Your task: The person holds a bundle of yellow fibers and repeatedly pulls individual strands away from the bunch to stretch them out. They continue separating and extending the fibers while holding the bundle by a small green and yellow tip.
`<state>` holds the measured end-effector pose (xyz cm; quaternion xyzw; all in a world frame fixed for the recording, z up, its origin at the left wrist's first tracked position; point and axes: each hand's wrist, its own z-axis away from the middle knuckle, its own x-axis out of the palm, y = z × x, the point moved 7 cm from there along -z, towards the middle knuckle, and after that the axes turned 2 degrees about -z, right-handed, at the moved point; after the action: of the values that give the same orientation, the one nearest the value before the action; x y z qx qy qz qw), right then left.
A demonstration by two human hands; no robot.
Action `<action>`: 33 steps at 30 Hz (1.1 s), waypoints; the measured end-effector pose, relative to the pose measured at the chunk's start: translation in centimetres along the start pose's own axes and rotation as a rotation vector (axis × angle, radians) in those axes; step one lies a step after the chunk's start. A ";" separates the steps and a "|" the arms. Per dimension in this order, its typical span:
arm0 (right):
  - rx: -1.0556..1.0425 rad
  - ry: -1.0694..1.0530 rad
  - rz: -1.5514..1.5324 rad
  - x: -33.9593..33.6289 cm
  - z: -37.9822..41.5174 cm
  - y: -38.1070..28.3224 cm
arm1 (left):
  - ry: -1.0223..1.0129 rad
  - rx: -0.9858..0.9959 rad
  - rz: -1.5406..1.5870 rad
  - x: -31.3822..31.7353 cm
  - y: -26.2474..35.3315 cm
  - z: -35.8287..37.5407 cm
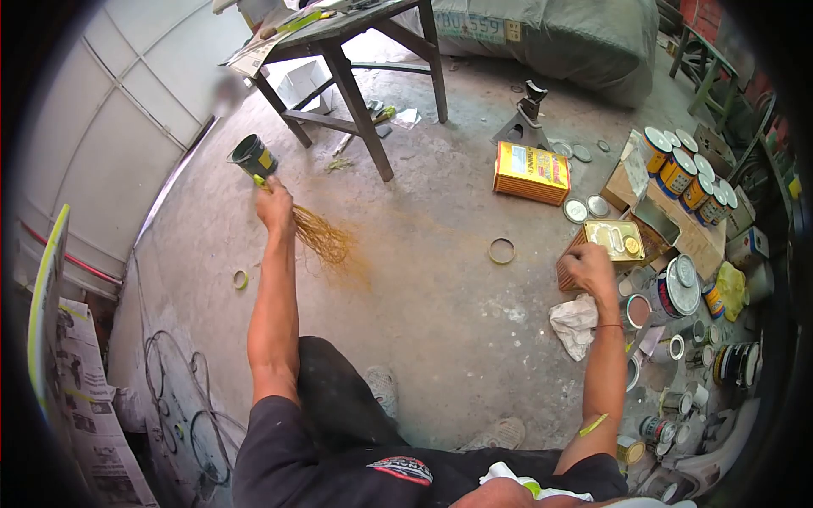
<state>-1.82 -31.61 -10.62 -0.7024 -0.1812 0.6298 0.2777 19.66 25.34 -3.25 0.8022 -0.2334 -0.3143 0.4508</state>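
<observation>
My left hand (274, 205) is closed round the handle of a straw brush (322, 235), whose bristles fan out to the right over the floor. A dark can with a yellow label (254, 156) stands just beyond that hand. My right hand (590, 267) is at the front edge of a metal tin with a gold top (616, 240), its fingers curled; whether they grip anything is hidden. A crumpled white rag (575, 326) lies just below the right hand. Farther off is a yellow and red rectangular tin (532, 173).
A dark wooden table (339, 25) stands ahead, near a covered vehicle (550, 42). Several paint cans (677, 172) crowd the right side. Tape rings (501, 251) lie on the floor (406, 296). A looped hose (203, 381) lies at lower left.
</observation>
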 end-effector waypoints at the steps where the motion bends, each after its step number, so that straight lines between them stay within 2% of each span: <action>1: 0.122 0.044 0.177 -1.2 0.7 1.2 | 0.002 0.001 0.000 -1.0 1.4 0.4; 2: 0.240 0.099 0.355 -2.6 0.9 2.1 | -0.236 -0.035 0.033 -0.2 2.7 1.1; 3: 0.240 0.103 0.360 -3.3 0.7 0.7 | -0.479 -0.076 0.062 0.7 4.2 2.8; 5: -0.026 0.317 0.052 -4.8 1.1 -6.0 | -0.814 0.136 0.030 3.1 9.5 8.7; 7: -0.252 0.257 -0.305 -3.7 0.9 -11.7 | -1.074 0.162 -0.018 5.1 12.1 14.2; 9: -0.371 0.114 -0.484 -1.3 0.7 -15.5 | -1.288 0.162 -0.017 5.4 14.5 19.0; 11: -0.373 -0.085 -0.619 1.5 1.1 -17.4 | -1.339 0.181 -0.010 5.2 15.2 22.1; 14: -0.345 -0.060 -0.598 3.5 1.7 -18.9 | -1.405 0.144 0.021 5.2 15.6 24.6; 15: -0.301 -0.327 -0.641 5.0 1.7 -18.9 | -1.430 0.100 0.051 5.3 15.6 25.1; 16: -0.304 -0.328 -0.640 5.3 1.7 -18.6 | -1.427 0.100 0.052 5.4 15.7 25.4; 18: -0.046 -0.638 -1.185 7.9 2.3 -17.8 | -1.426 0.114 0.118 5.6 15.7 25.7; 19: 0.072 -0.647 -1.284 7.8 2.4 -17.3 | -1.420 0.063 0.153 5.7 15.5 25.6; 20: 0.072 -0.647 -1.281 7.7 2.3 -16.9 | -1.418 0.063 0.156 6.0 15.2 25.5; 22: -0.065 -0.570 -1.142 7.5 2.7 -16.2 | -1.419 0.109 0.201 5.6 14.6 25.9; 23: -0.064 -0.571 -1.140 7.5 2.6 -15.9 | -1.419 0.107 0.203 5.6 14.4 25.6; 25: -0.068 -0.518 -1.090 7.3 2.3 -15.6 | -1.572 0.089 0.287 5.4 14.9 26.4; 29: -0.013 -0.456 -1.077 7.3 2.2 -15.5 | -1.591 0.111 0.286 5.6 14.8 26.5; 31: 0.018 -0.382 -1.064 6.9 1.0 -15.5 | -1.430 0.308 0.171 6.7 15.0 24.9; 32: 0.016 -0.385 -1.067 7.1 1.1 -15.5 | -1.429 0.308 0.166 6.5 14.7 24.5; 33: 0.044 -0.358 -1.059 7.1 1.1 -15.0 | -1.325 0.278 0.137 5.4 16.3 23.2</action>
<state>-0.48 -15.42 -6.92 -0.3918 -0.5404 0.5175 0.5354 5.35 0.51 0.18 0.4740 -0.5489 -0.6772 0.1244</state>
